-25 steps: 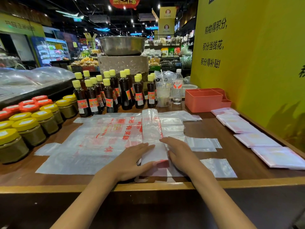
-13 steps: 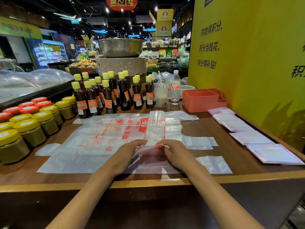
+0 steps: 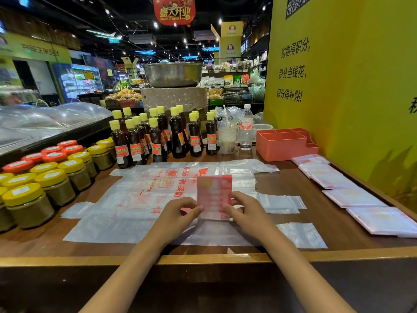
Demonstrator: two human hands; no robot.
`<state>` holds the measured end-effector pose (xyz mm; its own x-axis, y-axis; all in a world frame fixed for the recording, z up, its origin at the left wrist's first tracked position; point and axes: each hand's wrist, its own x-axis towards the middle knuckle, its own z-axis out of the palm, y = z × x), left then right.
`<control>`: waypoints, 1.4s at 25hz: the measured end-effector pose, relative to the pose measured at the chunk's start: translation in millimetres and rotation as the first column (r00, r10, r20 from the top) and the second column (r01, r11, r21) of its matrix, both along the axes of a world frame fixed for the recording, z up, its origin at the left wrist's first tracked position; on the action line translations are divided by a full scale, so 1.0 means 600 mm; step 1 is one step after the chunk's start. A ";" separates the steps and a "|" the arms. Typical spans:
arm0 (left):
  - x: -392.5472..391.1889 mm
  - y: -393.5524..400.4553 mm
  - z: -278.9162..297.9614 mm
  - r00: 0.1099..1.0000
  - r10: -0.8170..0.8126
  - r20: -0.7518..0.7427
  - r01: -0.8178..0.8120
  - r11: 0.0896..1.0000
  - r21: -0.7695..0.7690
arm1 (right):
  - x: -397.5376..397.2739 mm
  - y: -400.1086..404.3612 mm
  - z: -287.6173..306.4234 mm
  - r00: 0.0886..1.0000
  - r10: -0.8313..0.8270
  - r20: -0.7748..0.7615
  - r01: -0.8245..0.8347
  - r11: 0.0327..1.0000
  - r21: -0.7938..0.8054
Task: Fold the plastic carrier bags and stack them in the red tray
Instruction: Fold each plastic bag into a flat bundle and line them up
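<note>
A folded carrier bag (image 3: 214, 195), pinkish-white with red print, is a compact rectangle at the table's middle. My left hand (image 3: 178, 213) pinches its lower left edge and my right hand (image 3: 246, 211) pinches its lower right edge. Beneath it lie flat, unfolded clear carrier bags (image 3: 140, 199) with red lettering. The red tray (image 3: 282, 145), with several compartments, stands at the back right by the yellow wall. Several folded bags (image 3: 352, 197) lie in a row along the table's right side.
Dark sauce bottles (image 3: 158, 136) with yellow caps stand behind the bags. Jars (image 3: 54, 184) with yellow and red lids crowd the left side. A drink cup (image 3: 226, 138) and a water bottle (image 3: 246, 127) stand left of the tray. The table's raised wooden front edge (image 3: 203, 258) is near me.
The long narrow bag strip has been folded away from me, from the near end, into a short rectangle. Both hands moved from pressing it flat to pinching its lower edges.
</note>
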<state>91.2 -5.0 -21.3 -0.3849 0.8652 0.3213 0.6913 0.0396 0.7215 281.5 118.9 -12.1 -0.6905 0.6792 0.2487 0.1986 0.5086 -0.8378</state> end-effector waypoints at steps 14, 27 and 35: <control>0.016 0.007 -0.001 0.997 0.064 -0.033 -0.067 0.993 -0.093 | -0.010 0.001 -0.012 0.961 -0.182 0.207 0.129 0.961 0.246; 0.003 0.015 -0.018 0.921 0.047 -0.386 -0.109 0.984 -0.140 | -0.012 -0.005 -0.006 0.933 -0.168 0.319 0.005 0.890 0.455; 0.001 0.027 -0.026 0.799 -0.114 -0.591 -0.130 0.927 -0.353 | -0.026 0.009 -0.029 0.807 -0.138 0.574 -0.267 0.782 0.564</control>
<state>91.6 11.2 -36.7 -0.2306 0.9606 0.1549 0.9710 0.2169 0.1007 266.1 124.1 -29.5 -0.8697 0.4750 0.1342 0.4655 0.8797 -0.0967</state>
